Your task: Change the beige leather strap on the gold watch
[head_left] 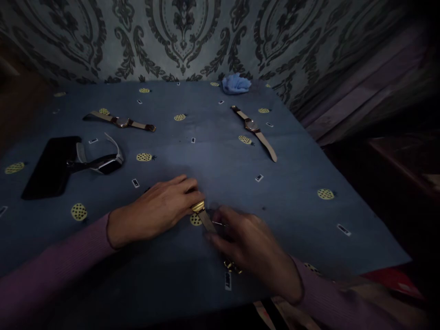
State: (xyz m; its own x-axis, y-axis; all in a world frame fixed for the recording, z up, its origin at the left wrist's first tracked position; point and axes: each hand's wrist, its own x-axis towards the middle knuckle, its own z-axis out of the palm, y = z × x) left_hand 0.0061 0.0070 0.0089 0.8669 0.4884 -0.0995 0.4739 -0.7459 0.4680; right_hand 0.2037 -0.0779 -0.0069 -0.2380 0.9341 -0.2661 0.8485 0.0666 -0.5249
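Note:
Near the front middle of the table, a gold-cased wristwatch [198, 206] lies with its pale strap [206, 222] running toward me. My left hand [160, 206] is closed over the watch, its fingertips pressing on the case and hiding most of it. Beside the strap, my right hand [249, 243] is closed around a thin metal tool [220, 223], whose shiny shaft points left toward the strap; its handle is hidden in my fingers. Below that hand, a gold-coloured buckle [233, 266] shows on the cloth.
Farther back lie two brown-strapped watches, one watch [123, 122] at left and another watch [251, 124] at right. A black phone [51, 167] and a smartwatch [110, 165] are on the left. A crumpled blue cloth [236, 84] sits by the patterned wall [185, 41].

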